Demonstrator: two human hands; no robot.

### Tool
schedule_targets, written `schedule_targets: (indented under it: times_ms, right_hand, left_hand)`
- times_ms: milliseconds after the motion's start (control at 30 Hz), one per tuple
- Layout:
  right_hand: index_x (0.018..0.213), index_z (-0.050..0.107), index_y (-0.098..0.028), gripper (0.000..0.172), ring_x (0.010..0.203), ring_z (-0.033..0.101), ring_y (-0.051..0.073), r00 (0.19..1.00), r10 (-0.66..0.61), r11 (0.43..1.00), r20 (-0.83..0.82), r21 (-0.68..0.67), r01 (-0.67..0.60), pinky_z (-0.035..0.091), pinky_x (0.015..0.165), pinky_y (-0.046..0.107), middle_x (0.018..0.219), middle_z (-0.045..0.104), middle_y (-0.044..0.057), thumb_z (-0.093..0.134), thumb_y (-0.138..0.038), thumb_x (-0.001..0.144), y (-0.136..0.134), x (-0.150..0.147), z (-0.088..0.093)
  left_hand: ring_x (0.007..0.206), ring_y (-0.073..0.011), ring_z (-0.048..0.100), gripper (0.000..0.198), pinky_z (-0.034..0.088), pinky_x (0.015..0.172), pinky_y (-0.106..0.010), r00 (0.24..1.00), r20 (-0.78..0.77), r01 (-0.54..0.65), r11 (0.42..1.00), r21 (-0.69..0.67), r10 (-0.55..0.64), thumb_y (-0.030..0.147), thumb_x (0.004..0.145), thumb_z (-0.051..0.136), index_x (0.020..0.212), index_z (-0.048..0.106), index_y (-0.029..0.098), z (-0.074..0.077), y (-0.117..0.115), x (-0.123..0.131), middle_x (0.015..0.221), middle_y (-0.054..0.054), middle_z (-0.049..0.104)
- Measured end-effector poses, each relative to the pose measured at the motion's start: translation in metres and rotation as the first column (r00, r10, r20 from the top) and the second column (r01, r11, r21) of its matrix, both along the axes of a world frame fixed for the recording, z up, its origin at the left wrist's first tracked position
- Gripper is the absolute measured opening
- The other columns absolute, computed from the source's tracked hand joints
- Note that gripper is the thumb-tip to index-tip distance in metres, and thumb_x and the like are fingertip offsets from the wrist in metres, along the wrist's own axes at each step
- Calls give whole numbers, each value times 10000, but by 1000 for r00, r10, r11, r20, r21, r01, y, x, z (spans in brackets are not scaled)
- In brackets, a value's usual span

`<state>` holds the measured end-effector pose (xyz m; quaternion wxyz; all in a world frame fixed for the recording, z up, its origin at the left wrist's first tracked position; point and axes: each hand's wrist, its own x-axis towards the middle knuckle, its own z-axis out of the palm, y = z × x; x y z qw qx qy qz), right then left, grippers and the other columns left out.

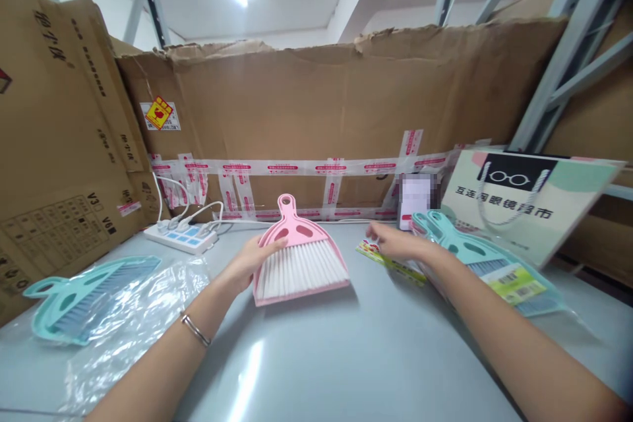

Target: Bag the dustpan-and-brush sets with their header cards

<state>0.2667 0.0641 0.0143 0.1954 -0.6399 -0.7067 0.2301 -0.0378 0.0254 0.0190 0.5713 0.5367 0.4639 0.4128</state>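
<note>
A pink mini dustpan with a white-bristled brush (301,256) lies on the grey table (376,349) in the middle. My left hand (252,261) holds its left edge, thumb over the pink rim. My right hand (393,242) rests on a small colourful card (383,257) to the right of the dustpan, fingers bent down onto it. Just beyond that hand lies a stack of teal dustpan sets in clear bags (487,260).
A teal dustpan set (82,300) lies on crumpled clear plastic (133,323) at the left. A white power strip (180,236) with cables sits at the back left. Cardboard walls (316,112) close off back and left. A printed paper bag (529,201) leans at the right.
</note>
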Motion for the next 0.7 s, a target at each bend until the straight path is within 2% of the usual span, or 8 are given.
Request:
schedule_targets:
  times_ms: [67,167,233,333,433,567,633,700]
  right_hand:
    - [808,545,-173,281,892,560,250,990,-7,998,144,-67,17,407,774,350,954,617,107,622,-125,541,-2,5,-7]
    - [918,545,-146,453,937,561,307,955,-40,989,292,-124,80,403,757,378,1053,592,169,704,-192,496,-2,7,-12]
    - [963,546,-126,507,922,578,320,936,-62,982,347,-149,120,408,725,377,1043,598,193,722,-223,498,-1,9,-11]
    - [900,577,-130,475,848,606,300,926,-82,973,370,-170,154,418,670,351,923,640,156,749,-262,477,2,12,-11]
    - [781,583,-157,369,785,607,261,941,-98,980,323,-135,149,419,645,322,804,647,88,754,-247,467,6,14,-13]
    - [881,528,-165,211,757,590,215,981,-123,992,149,42,118,420,663,312,755,621,61,576,-199,679,10,6,-9]
    - [1022,443,-173,249,803,581,192,992,-119,980,40,165,111,423,706,305,808,614,58,440,-195,774,4,-1,4]
    - [1097,349,-214,274,846,570,160,992,-36,953,-125,295,72,425,739,283,876,601,37,363,-243,825,-12,-11,23]
  left_hand:
    - [916,-230,623,492,472,769,-298,1000,-5,-27,1000,7,27,423,635,703,1047,618,168,1,-1,0,978,-92,690]
    - [907,-231,626,460,472,758,-289,998,-16,-56,998,13,56,420,631,707,1003,629,161,3,-3,2,970,-94,691]
    - [888,-228,631,438,473,740,-281,996,-23,-82,997,15,82,422,625,711,967,637,158,3,-3,3,956,-91,694]
    - [863,-227,637,442,476,714,-275,993,-9,-122,993,10,122,427,614,717,949,637,150,1,-1,3,932,-93,697]
    - [843,-235,645,461,485,694,-283,990,33,-136,990,-27,137,437,611,717,947,633,134,-1,0,4,901,-106,699]
    - [833,-235,651,451,498,689,-282,986,109,-119,988,-93,129,434,615,718,936,640,127,-3,1,7,899,-116,701]
    - [823,-233,655,440,506,697,-287,982,137,-113,986,-125,129,434,613,721,922,647,130,-6,1,8,917,-117,700]
    - [838,-237,653,450,514,712,-299,977,171,-101,983,-154,127,439,613,721,938,647,137,-10,2,9,957,-119,693]
